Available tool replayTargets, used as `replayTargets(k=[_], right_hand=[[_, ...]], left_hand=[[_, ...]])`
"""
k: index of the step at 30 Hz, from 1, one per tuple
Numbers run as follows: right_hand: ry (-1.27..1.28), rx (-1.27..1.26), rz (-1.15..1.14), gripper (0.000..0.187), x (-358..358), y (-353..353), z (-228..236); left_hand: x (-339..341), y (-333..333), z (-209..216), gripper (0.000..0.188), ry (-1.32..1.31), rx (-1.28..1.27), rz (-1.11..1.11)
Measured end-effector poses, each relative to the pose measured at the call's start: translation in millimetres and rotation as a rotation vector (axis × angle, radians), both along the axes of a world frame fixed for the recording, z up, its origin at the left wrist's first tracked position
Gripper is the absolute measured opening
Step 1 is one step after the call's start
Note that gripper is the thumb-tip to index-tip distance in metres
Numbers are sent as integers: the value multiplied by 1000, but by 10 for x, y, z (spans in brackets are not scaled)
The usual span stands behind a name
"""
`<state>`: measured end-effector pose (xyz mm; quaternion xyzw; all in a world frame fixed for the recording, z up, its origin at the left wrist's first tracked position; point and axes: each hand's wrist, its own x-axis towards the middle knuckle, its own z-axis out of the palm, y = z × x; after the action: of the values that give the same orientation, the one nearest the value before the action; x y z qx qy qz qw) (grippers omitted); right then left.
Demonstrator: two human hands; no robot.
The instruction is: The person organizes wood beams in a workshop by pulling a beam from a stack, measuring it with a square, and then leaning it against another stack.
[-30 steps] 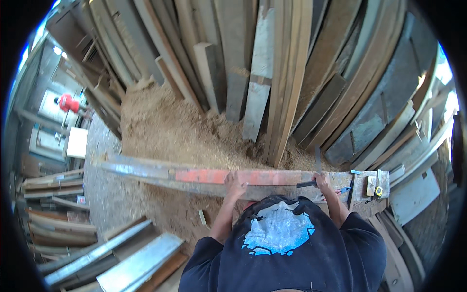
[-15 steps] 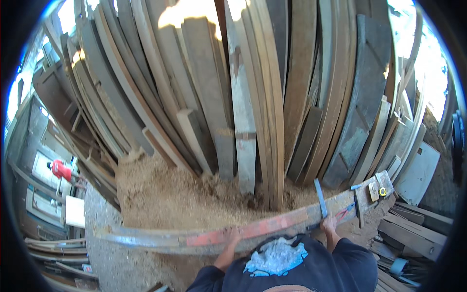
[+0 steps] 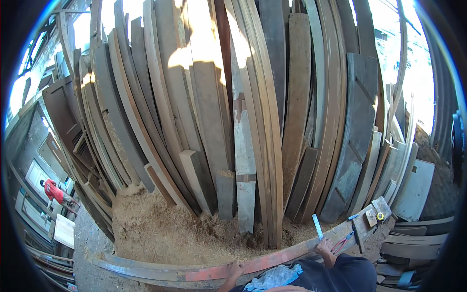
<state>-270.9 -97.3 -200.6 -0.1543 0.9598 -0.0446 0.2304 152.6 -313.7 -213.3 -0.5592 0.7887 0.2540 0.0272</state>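
A long, worn plank point(image 3: 284, 254) crosses the lower view, with a red-painted stretch along its middle. My left hand point(image 3: 235, 269) has its fingers curled over the edge of this red stretch. Farther right, my right hand point(image 3: 324, 247) is closed at the lower end of a flat, pale blue strip point(image 3: 317, 227) resembling the blade of a square. The strip points away from me across the plank; its lower end is hidden by the hand. Red-handled pliers point(image 3: 342, 243) lie just right of that hand. Next to them a dark, narrow bar point(image 3: 358, 234) lies crosswise.
A yellow tape measure point(image 3: 380, 216) and a small wood block point(image 3: 371, 217) sit near the plank's right end. Many boards point(image 3: 204, 121) lean upright ahead, above heaped sawdust point(image 3: 160, 226). Timber is stacked at right point(image 3: 413, 248). A person in red point(image 3: 53, 191) stands far left.
The view has tilted upward, so plank and hands appear lower. Both hands stay at the plank in about the same places, and the pale blue strip leans slightly more to the left.
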Motion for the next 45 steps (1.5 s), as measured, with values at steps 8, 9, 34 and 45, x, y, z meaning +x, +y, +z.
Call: replayTargets(k=[8, 9, 34, 45], right_hand=[[189, -165, 618, 36, -1503, -284, -1724], [335, -646, 739, 32, -1277, -510, -1634], [591, -1165, 453, 96, -1332, -4455, 3639], [237, -1206, 384, 106, -1440, -4637, 3533]], left_hand=[[-695, -235, -182, 33, 125, 20, -58], [-468, -192, -139, 31, 104, 21, -50], [-206, -204, 113, 24, 85, 86, 89], [-188, -183, 107, 28, 131, 172, 87]])
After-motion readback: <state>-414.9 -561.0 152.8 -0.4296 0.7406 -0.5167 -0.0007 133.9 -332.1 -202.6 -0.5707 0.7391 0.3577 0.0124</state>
